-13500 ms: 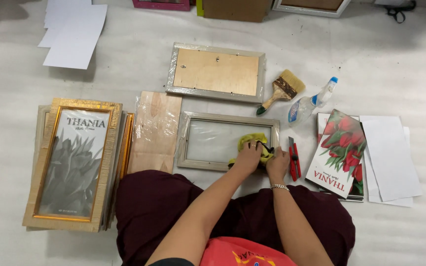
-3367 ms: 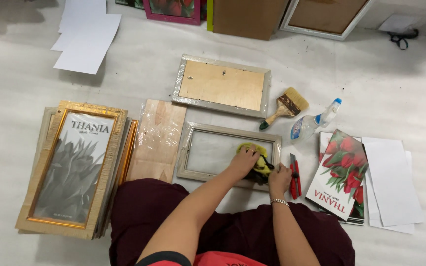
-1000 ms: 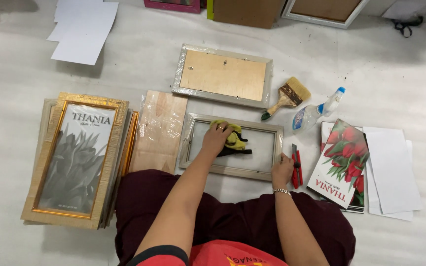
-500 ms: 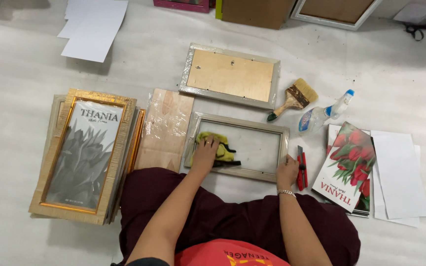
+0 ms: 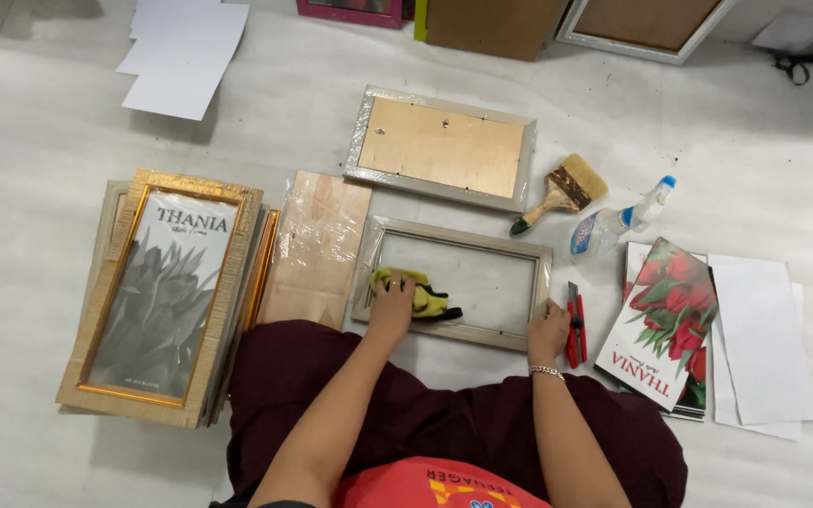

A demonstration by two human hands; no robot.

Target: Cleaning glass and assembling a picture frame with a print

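A silver picture frame (image 5: 454,237) with a glass pane lies on the floor in front of my knees. My left hand (image 5: 390,303) presses a yellow cloth (image 5: 421,293) onto the pane near its left end. My right hand (image 5: 549,329) rests on the frame's lower right corner, holding it steady. A red box cutter (image 5: 575,323) lies just to the right of that hand.
A second frame (image 5: 442,147) lies face down behind it, with a paintbrush (image 5: 559,192) and spray bottle (image 5: 619,220) to its right. A stack of gold frames (image 5: 167,292) and a wrapped board (image 5: 317,246) sit at left. Tulip prints (image 5: 665,320) and white sheets (image 5: 759,343) lie at right.
My left hand has wiped the cloth from the pane's right side across to its left end. My right hand has stayed on the lower right corner.
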